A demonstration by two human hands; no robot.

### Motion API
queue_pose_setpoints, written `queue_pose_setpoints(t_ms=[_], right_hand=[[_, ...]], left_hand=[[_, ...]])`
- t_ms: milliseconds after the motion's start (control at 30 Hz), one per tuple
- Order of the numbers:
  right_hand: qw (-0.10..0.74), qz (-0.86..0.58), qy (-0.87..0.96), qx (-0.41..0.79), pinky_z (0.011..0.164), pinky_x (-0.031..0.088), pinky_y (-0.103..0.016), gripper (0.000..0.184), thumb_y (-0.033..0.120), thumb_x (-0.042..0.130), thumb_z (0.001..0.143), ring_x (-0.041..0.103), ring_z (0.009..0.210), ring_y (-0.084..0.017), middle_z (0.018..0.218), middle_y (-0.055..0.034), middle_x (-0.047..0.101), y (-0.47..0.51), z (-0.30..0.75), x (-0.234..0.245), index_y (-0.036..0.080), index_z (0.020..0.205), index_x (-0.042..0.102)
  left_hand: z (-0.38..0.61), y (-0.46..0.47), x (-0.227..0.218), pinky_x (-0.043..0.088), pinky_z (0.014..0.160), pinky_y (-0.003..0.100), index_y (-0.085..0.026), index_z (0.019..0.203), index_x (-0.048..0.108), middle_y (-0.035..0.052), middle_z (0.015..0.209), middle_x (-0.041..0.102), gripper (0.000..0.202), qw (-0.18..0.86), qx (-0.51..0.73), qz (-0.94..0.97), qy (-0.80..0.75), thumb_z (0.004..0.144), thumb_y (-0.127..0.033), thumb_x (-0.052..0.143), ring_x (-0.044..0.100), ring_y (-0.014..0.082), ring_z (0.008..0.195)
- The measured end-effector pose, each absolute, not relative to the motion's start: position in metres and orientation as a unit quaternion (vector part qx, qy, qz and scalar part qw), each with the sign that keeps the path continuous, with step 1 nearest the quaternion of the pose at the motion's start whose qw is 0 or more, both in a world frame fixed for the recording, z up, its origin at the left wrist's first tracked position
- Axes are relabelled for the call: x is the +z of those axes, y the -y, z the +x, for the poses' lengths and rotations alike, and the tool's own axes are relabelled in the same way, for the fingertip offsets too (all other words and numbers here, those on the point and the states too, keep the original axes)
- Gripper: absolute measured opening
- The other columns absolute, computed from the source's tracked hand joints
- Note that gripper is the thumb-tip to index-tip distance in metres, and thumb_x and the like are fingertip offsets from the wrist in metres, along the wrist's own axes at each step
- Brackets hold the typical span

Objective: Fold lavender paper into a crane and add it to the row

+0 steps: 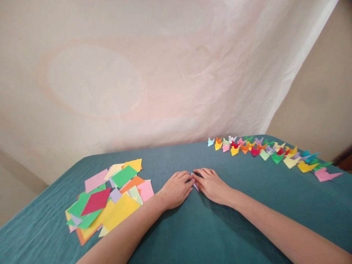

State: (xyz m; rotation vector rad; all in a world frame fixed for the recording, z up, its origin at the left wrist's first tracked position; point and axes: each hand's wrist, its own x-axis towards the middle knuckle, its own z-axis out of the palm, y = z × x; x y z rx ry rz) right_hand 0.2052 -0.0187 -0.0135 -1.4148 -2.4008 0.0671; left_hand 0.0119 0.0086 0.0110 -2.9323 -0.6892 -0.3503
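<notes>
A small folded piece of lilac paper point(195, 186) lies on the table between my hands, mostly covered by my fingers. My left hand point(178, 189) grips its left side, with the fingers bent and pressed together. From the right, my right hand point(211, 185) pinches the same paper, thumb below and fingers above. How the paper is folded underneath my fingertips cannot be made out. Both hands rest low at the middle of the table.
Left of my forearm spreads a loose pile of coloured paper sheets point(118, 212). Rows of small folded paper birds point(266, 154) stand along the back right. A dark green cloth point(176, 234) covers the table, and a pale sheet point(176, 80) hangs behind it.
</notes>
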Motion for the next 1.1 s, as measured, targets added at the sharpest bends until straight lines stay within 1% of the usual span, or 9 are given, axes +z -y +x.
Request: queue_pose_setpoints(t_ms=[133, 333, 467, 567, 700, 800, 967, 1100], right_hand=[[0.159, -0.495, 0.854, 0.024, 0.096, 0.033, -0.043, 0.039, 0.029, 0.034, 0.093, 0.041, 0.117, -0.026, 0.129, -0.0120, 0.049, 0.020, 0.206, -0.013, 0.019, 0.128, 0.048], [0.157, -0.488, 0.858, 0.036, 0.096, 0.034, -0.042, 0.039, 0.028, 0.034, 0.093, 0.040, 0.118, -0.025, 0.130, -0.0117, 0.048, 0.019, 0.207, -0.013, 0.018, 0.128, 0.047], [0.165, -0.484, 0.858, 0.047, 0.097, 0.033, -0.042, 0.038, 0.027, 0.035, 0.092, 0.040, 0.119, -0.025, 0.130, -0.0102, 0.049, 0.017, 0.210, -0.014, 0.020, 0.126, 0.050], [0.165, -0.480, 0.859, 0.065, 0.098, 0.032, -0.042, 0.038, 0.027, 0.036, 0.092, 0.040, 0.119, -0.024, 0.131, -0.0093, 0.048, 0.016, 0.214, -0.014, 0.022, 0.127, 0.049], [0.148, -0.478, 0.861, 0.089, 0.099, 0.032, -0.042, 0.043, 0.029, 0.038, 0.090, 0.039, 0.122, -0.025, 0.134, -0.0118, 0.044, 0.016, 0.218, -0.011, 0.018, 0.131, 0.044], [0.136, -0.484, 0.860, 0.088, 0.099, 0.033, -0.041, 0.045, 0.029, 0.040, 0.089, 0.038, 0.122, -0.025, 0.135, -0.0129, 0.043, 0.018, 0.220, -0.007, 0.015, 0.133, 0.041], [0.118, -0.464, 0.875, 0.069, 0.097, 0.035, -0.041, 0.040, 0.023, 0.039, 0.090, 0.041, 0.119, -0.024, 0.132, -0.0097, 0.046, 0.021, 0.218, -0.002, 0.020, 0.129, 0.045], [0.104, -0.454, 0.883, 0.054, 0.094, 0.035, -0.040, 0.037, 0.019, 0.037, 0.090, 0.043, 0.116, -0.024, 0.127, -0.0114, 0.050, 0.024, 0.215, 0.001, 0.019, 0.125, 0.050]], left_hand=[[0.012, -0.006, 0.013, 0.033, 0.098, 0.038, -0.017, 0.115, 0.052, 0.0098, 0.115, 0.054, 0.029, 0.059, -0.103, -0.966, 0.230, 0.091, -0.026, 0.041, 0.042, 0.0226, 0.117], [0.012, -0.007, 0.014, 0.033, 0.098, 0.038, -0.018, 0.116, 0.052, 0.0091, 0.116, 0.054, 0.029, 0.044, -0.101, -0.967, 0.232, 0.091, -0.025, 0.040, 0.042, 0.0222, 0.116], [0.012, -0.007, 0.013, 0.032, 0.099, 0.038, -0.017, 0.116, 0.053, 0.0090, 0.117, 0.053, 0.029, 0.037, -0.104, -0.967, 0.231, 0.091, -0.026, 0.040, 0.041, 0.0221, 0.117], [0.011, -0.008, 0.013, 0.033, 0.098, 0.038, -0.019, 0.116, 0.053, 0.0087, 0.116, 0.053, 0.029, 0.026, -0.111, -0.967, 0.228, 0.091, -0.026, 0.040, 0.042, 0.0220, 0.115], [0.009, -0.009, 0.015, 0.036, 0.094, 0.038, -0.021, 0.115, 0.053, 0.0083, 0.114, 0.052, 0.028, 0.016, -0.105, -0.968, 0.229, 0.092, -0.027, 0.038, 0.045, 0.0215, 0.109], [0.008, -0.010, 0.017, 0.036, 0.093, 0.038, -0.022, 0.115, 0.052, 0.0075, 0.113, 0.052, 0.028, 0.018, -0.097, -0.968, 0.230, 0.092, -0.028, 0.038, 0.045, 0.0214, 0.108], [0.008, -0.009, 0.018, 0.036, 0.094, 0.037, -0.021, 0.112, 0.054, 0.0075, 0.111, 0.053, 0.026, 0.024, -0.090, -0.969, 0.230, 0.092, -0.028, 0.039, 0.045, 0.0220, 0.107], [0.010, -0.009, 0.020, 0.038, 0.092, 0.037, -0.018, 0.113, 0.054, 0.0088, 0.108, 0.056, 0.028, 0.020, -0.084, -0.971, 0.224, 0.092, -0.027, 0.037, 0.048, 0.0220, 0.107]])
